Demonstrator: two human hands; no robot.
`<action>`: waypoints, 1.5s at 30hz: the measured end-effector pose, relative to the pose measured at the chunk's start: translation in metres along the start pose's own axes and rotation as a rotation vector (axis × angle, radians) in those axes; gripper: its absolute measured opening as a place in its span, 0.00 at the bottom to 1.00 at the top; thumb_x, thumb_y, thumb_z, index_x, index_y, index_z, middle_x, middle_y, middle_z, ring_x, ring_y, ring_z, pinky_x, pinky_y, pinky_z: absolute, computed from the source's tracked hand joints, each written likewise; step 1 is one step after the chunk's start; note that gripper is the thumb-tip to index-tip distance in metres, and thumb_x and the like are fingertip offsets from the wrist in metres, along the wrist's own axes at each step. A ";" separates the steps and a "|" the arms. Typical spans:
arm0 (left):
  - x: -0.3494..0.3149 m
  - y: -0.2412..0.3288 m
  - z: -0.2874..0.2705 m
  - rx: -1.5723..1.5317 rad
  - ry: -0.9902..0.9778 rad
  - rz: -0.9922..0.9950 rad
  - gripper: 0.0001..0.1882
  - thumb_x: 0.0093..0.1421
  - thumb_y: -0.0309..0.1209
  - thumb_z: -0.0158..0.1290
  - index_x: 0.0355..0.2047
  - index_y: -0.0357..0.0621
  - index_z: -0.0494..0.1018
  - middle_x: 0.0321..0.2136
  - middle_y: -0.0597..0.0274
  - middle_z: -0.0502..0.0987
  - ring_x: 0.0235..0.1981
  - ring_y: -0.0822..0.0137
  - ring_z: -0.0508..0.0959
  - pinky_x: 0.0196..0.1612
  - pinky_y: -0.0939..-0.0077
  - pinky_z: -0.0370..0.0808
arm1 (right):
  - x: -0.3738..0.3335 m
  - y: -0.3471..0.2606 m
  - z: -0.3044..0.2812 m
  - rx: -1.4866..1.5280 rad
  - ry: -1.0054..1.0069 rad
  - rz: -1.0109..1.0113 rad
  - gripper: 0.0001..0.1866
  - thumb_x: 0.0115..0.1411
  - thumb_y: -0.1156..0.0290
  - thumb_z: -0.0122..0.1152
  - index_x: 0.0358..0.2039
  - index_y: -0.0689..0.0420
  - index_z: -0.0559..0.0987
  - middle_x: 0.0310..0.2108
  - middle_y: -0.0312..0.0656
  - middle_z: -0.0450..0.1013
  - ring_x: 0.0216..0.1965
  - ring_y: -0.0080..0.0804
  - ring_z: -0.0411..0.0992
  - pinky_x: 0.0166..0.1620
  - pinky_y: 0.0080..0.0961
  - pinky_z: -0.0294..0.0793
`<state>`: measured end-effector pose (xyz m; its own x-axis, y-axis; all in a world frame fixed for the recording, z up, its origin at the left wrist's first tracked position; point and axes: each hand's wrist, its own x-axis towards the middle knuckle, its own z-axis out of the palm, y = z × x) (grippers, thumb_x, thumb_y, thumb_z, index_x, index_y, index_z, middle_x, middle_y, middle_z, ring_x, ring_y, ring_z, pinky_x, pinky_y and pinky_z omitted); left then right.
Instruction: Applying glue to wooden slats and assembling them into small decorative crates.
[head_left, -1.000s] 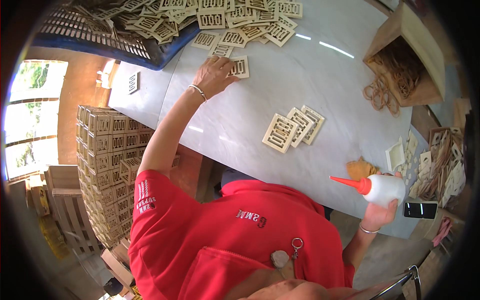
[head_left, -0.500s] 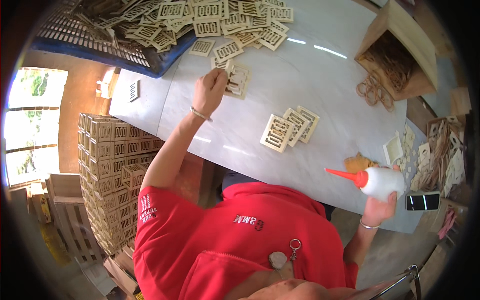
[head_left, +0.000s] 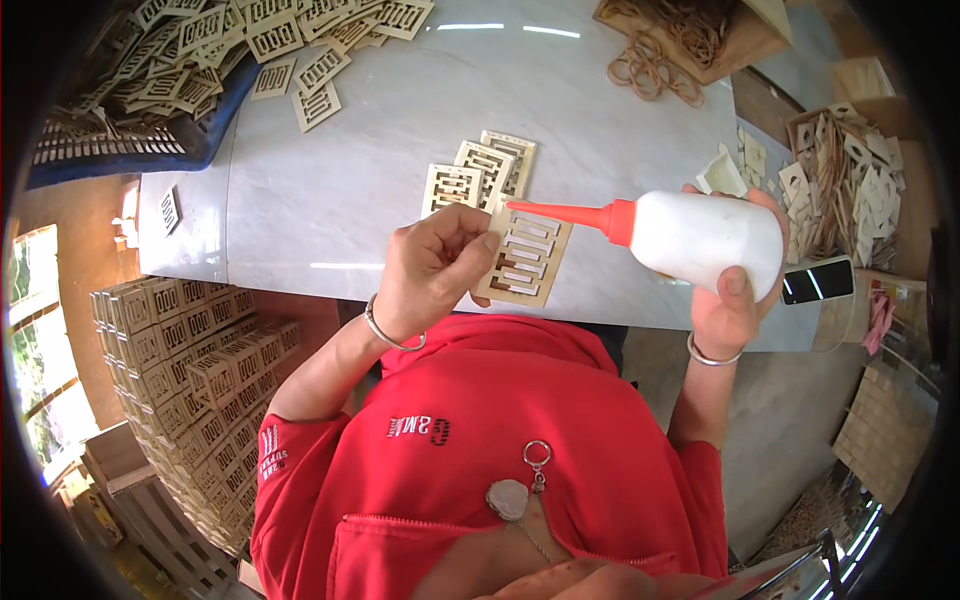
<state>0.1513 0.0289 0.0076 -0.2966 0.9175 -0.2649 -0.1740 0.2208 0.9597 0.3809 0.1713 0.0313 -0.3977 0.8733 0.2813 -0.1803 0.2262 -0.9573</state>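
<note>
My left hand (head_left: 442,265) pinches the left edge of a thin, pale wooden panel (head_left: 548,262) with slotted cut-outs, held up near the table's front edge. In my right hand (head_left: 735,305) lies a white glue bottle (head_left: 700,243), tipped on its side. Its long red nozzle (head_left: 570,215) points left, and the tip is at the panel's upper edge; whether it touches, I cannot tell. Just beyond the panel, three similar panels (head_left: 482,172) overlap in a fanned row on the table, partly hidden by my left hand and the held panel.
A blue basket (head_left: 215,140) heaped with cut-out panels stands at the far left. Stacked wooden boxes (head_left: 180,370) rise left of the table (head_left: 340,170). Rubber bands (head_left: 655,75) lie by a wooden box (head_left: 735,55). Right are a phone (head_left: 818,281) and a box of wood scraps (head_left: 850,185).
My left hand has brought a panel from near the heap toward me. My right hand has raised the glue bottle leftward, bringing its nozzle to the panel. The view has shifted.
</note>
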 end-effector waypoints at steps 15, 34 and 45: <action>-0.010 -0.004 0.005 0.094 0.058 0.072 0.04 0.58 0.23 0.50 0.30 0.33 0.70 0.17 0.71 0.71 0.17 0.86 0.64 0.18 0.88 0.61 | -0.007 -0.005 -0.016 -0.043 0.001 -0.016 0.37 0.49 0.59 0.64 0.55 0.64 0.59 0.43 0.54 0.69 0.46 0.59 0.69 0.51 0.48 0.66; -0.008 -0.001 0.006 -0.439 -0.044 -0.093 0.07 0.62 0.24 0.45 0.34 0.30 0.69 0.26 0.54 0.75 0.20 0.71 0.75 0.18 0.80 0.73 | -0.017 0.006 -0.043 0.167 0.236 0.101 0.36 0.49 0.59 0.61 0.54 0.66 0.60 0.44 0.53 0.67 0.45 0.58 0.69 0.52 0.47 0.66; -0.005 -0.003 0.009 -0.559 -0.059 -0.120 0.07 0.62 0.25 0.43 0.34 0.33 0.69 0.25 0.54 0.75 0.20 0.69 0.76 0.17 0.80 0.73 | -0.023 0.016 -0.054 0.288 0.158 0.129 0.37 0.50 0.60 0.61 0.55 0.66 0.59 0.48 0.52 0.66 0.50 0.52 0.66 0.59 0.48 0.58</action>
<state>0.1622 0.0263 0.0071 -0.1940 0.9171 -0.3483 -0.6778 0.1314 0.7234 0.4355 0.1782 0.0062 -0.2934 0.9479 0.1241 -0.3932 -0.0014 -0.9195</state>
